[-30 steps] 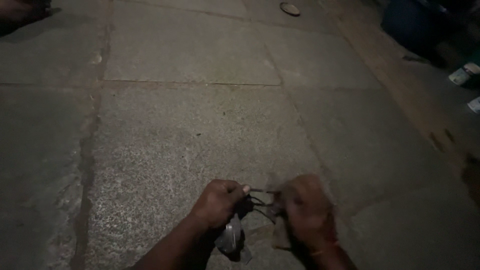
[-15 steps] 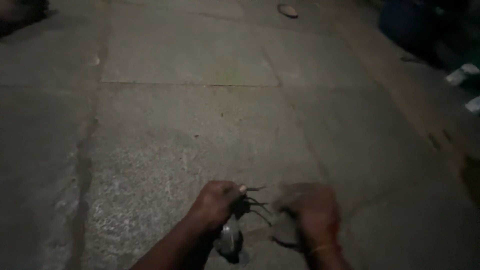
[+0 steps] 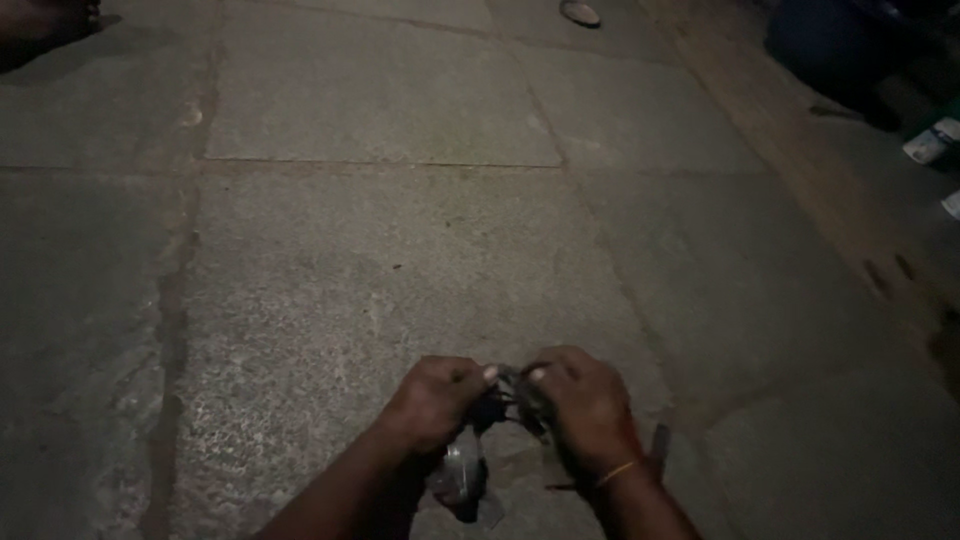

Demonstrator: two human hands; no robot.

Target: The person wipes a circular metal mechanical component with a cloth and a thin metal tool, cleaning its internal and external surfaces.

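Since the earlier frames the right hand (image 3: 590,410) has come in from the right and closed the gap, so that both hands now meet over the small dark bundle of thin wires (image 3: 512,395), where before it was blurred and set apart. Left hand (image 3: 435,400) is curled into a fist, its grip pinching the bundle between thumb and forefinger, the thumbnail showing pale at the inner edge. Opposite it, the right hand's grip is likewise pressed on the same bundle from the other side, thumb tips nearly touching. A thin yellowish band (image 3: 617,472) circles the right wrist. Below the left hand hangs a crumpled greyish piece, perhaps plastic or foil (image 3: 460,480), just above the stone floor (image 3: 380,260); light is too dim to tell what it is. Large grey slabs with dark joints make up the floor. Far off at the top lies a small round object (image 3: 580,13), and at the right edge a pale container (image 3: 930,142).
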